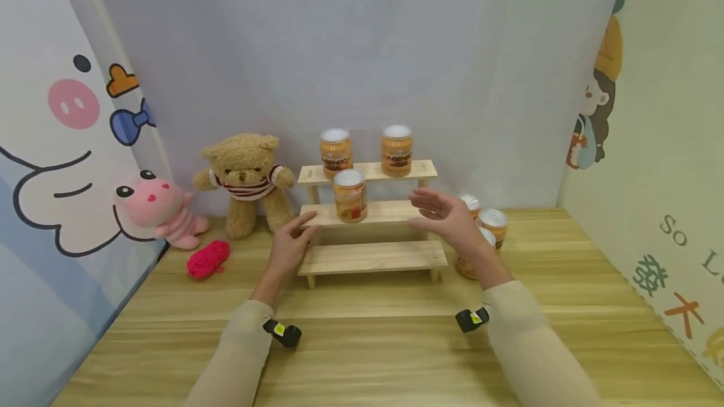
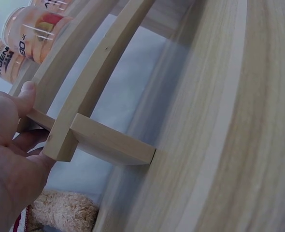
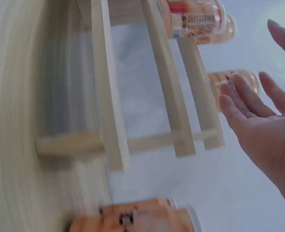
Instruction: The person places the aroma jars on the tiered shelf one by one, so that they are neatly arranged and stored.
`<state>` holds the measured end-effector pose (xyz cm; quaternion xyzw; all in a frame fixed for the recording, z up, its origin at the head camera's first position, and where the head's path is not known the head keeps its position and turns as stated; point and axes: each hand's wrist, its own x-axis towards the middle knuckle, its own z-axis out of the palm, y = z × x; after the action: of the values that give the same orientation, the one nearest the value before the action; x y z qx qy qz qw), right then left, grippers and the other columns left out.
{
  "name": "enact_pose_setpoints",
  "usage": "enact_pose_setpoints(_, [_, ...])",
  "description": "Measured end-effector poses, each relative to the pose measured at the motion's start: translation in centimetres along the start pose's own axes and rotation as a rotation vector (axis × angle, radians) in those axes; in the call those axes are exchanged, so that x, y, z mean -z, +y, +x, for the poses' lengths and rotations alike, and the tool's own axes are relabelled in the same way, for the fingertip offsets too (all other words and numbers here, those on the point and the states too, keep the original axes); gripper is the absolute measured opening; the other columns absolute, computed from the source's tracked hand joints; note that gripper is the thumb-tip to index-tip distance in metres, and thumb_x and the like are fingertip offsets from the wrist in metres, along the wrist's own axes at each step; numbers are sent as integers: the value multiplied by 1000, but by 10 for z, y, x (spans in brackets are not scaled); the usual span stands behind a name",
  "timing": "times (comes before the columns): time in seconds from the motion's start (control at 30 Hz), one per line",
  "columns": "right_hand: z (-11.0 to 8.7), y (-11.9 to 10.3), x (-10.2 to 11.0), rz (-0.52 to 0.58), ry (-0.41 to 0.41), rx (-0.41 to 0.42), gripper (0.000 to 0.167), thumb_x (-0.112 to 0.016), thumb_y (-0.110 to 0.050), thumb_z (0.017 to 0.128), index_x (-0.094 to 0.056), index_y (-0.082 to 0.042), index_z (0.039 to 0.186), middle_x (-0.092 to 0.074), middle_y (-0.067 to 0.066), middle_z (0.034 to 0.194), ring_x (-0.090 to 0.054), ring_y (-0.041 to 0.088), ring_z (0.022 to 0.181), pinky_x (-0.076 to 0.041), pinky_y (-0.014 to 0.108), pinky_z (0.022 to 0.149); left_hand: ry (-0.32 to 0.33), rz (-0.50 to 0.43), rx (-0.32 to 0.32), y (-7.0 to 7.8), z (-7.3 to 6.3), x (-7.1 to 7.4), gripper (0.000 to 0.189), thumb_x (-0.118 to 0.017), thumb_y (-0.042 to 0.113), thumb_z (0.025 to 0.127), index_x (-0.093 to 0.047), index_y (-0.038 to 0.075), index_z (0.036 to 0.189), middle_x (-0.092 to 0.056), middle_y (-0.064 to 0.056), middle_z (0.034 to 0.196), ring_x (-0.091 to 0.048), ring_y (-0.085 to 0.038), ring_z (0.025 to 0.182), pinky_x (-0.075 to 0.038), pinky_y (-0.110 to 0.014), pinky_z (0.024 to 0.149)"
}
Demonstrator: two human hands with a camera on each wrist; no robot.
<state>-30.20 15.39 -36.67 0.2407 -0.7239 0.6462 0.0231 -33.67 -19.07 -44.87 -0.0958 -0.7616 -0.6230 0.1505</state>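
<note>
A three-tier wooden shelf stand [image 1: 373, 257] stands on the table. My left hand [image 1: 290, 245] holds the left end of its middle tier, thumb on the board and fingers bent below it in the left wrist view. Off the right end of that tier is my right hand [image 1: 449, 222], its fingers extended and holding nothing. An orange jar [image 1: 350, 196] with a white lid stands on the middle tier. The top tier bears two similar jars, one at left [image 1: 336, 152] and one at right [image 1: 397, 151]. The bottom tier bears nothing.
Three more jars [image 1: 493, 226] stand on the table by my right forearm, partly hidden. Left of the stand are a teddy bear [image 1: 243, 184], a pink plush toy [image 1: 155, 203] and a pink yarn bundle [image 1: 207, 259]. A pale curtain [image 1: 362, 49] hangs behind.
</note>
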Motion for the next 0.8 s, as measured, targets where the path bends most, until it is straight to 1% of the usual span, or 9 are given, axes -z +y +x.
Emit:
enact_pose_setpoints(0.17, [-18,5,30,-72,53,-2,65,-79,-8,87,-49,1,144,-51,23,143,-47,35,134,-36,40,111,-9,-3,4,2,-1,0,39,-69,19,97,-66,10,134,-70,-22,110,-64,-35,92,-47,-22,63])
enact_pose_setpoints(0.3, [-29,11,51,-147,84,-31,65,-78,-13,90,-48,-1,146,-52,18,144,-47,34,133,-37,38,109,-14,-14,13,3,-2,1,40,-69,20,97,-65,9,135,-69,-23,111,-62,-32,89,-46,-23,63])
enact_pose_setpoints(0.4, [-33,13,63,-191,93,-54,65,-77,-17,91,-47,-2,147,-52,17,145,-46,34,134,-37,39,110,-25,-14,22,16,-7,1,40,-67,15,98,-63,4,136,-67,-28,112,-61,-32,87,-46,-24,63])
enact_pose_setpoints(0.47, [-35,15,69,-232,100,-65,64,-77,-19,91,-48,-2,146,-53,16,144,-46,35,134,-37,39,109,-32,-17,28,27,-11,1,39,-66,12,98,-62,1,136,-67,-30,112,-60,-37,88,-46,-25,62])
enact_pose_setpoints(0.53, [-37,18,74,-248,99,-77,64,-77,-19,91,-48,0,145,-52,18,144,-46,36,134,-36,44,110,-36,-6,31,37,-15,1,39,-66,9,98,-61,-2,135,-66,-33,112,-59,-40,88,-47,-26,62])
enact_pose_setpoints(0.63, [-40,24,80,-268,98,-94,63,-77,-19,91,-49,2,143,-52,19,143,-46,36,133,-35,45,110,-36,-7,27,39,-16,1,38,-66,9,98,-62,-1,135,-67,-30,111,-60,-38,87,-46,-25,62])
enact_pose_setpoints(0.67, [-41,26,82,-262,95,-100,64,-77,-19,91,-48,3,143,-52,20,143,-46,36,133,-36,44,110,-36,-5,25,39,-16,1,38,-66,9,98,-62,-1,135,-67,-30,110,-60,-35,85,-47,-25,62])
enact_pose_setpoints(0.73, [-42,30,84,-257,92,-101,63,-76,-19,91,-48,4,143,-52,22,142,-47,36,132,-39,38,108,-33,-1,23,40,-16,1,38,-67,9,98,-62,-1,134,-69,-27,107,-61,-29,82,-47,-25,62])
enact_pose_setpoints(0.8, [-41,36,86,-245,83,-94,61,-75,-16,92,-48,5,142,-53,24,139,-49,38,130,-44,30,102,-32,2,23,39,-15,1,38,-67,9,98,-62,-1,135,-70,-24,105,-61,-22,78,-47,-25,62])
